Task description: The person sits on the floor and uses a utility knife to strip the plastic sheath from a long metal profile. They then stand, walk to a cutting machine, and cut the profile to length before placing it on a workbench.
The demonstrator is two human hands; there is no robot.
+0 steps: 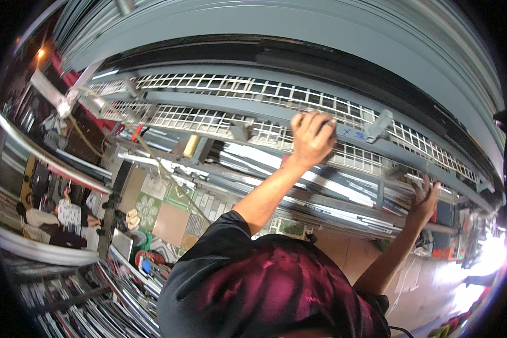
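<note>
My left hand (311, 139) is over a long grey metal bar (236, 106), its fingers curled down. A small dark patch shows between the fingers; whether it is an object or shadow, I cannot make out. Blue hand-drawn marks are on the bar just right of this hand. Farther right, a grey metal clamp-like piece (379, 126) stands up from the bar. My right hand (424, 201) is near the bar's right end, fingers spread, nothing seen in them. White wire mesh (208, 122) runs along under the bar.
Long white and grey metal profiles (343, 194) lie on a rack below the mesh. Grey profiles (343, 28) are stacked beyond the black ledge. A yellow cylinder (191, 146) stands left of my hands. Two people (70, 214) sit at the far left. More profiles (124, 293) fill the lower left.
</note>
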